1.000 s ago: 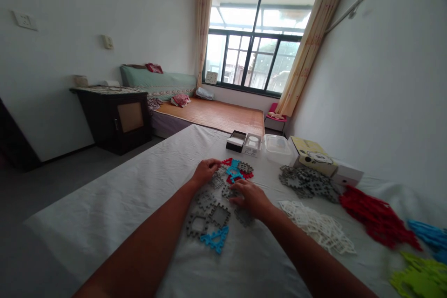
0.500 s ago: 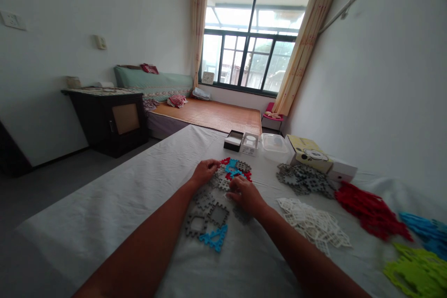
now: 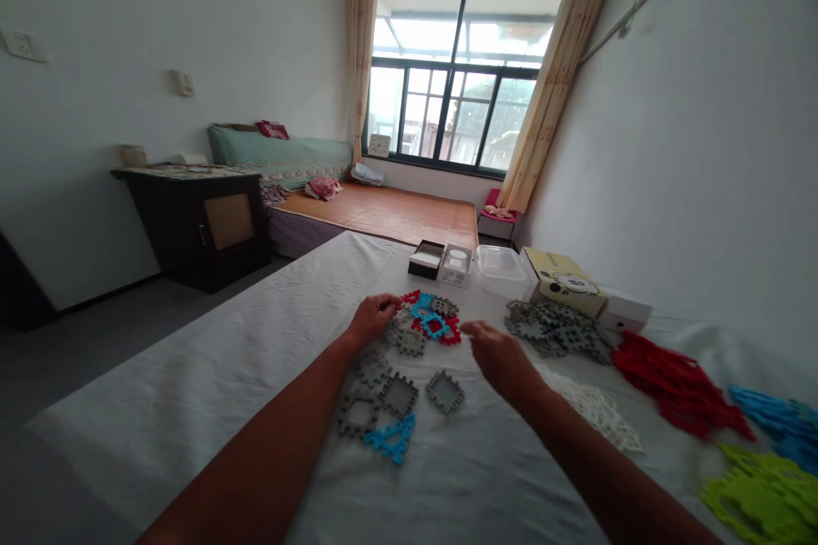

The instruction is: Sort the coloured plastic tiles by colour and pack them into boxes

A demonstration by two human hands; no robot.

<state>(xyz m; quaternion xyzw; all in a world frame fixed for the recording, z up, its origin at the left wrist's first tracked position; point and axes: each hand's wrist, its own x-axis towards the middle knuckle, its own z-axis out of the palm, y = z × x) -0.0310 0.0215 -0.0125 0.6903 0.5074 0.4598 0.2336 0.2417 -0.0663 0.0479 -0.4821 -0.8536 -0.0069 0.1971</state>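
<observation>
My left hand (image 3: 376, 316) is at the left edge of a joined group of interlocking plastic tiles, its curled fingertips against a red tile (image 3: 411, 298). That group also holds a blue square tile (image 3: 434, 325) and a grey tile (image 3: 411, 342). To the right of the group, my right hand (image 3: 502, 355) is over the cloth, fingers drawn together; anything between them is too small or hidden. Nearer me lie a loose grey square tile (image 3: 446, 392), another grey tile (image 3: 399, 394), a dark grey frame tile (image 3: 359, 415) and a blue triangular tile (image 3: 393, 440).
Piles of grey (image 3: 555, 328), white (image 3: 594, 413), red (image 3: 681, 383), blue (image 3: 780, 426) and lime-green tiles (image 3: 760, 494) line the right side. Behind stand a black open box (image 3: 426, 260), a white box (image 3: 456, 264), a clear plastic tub (image 3: 502, 268) and a yellow box (image 3: 562, 281).
My right hand has moved right, off the tile group, uncovering the blue square tile and the loose grey square tile. My left hand stays at the group's left edge.
</observation>
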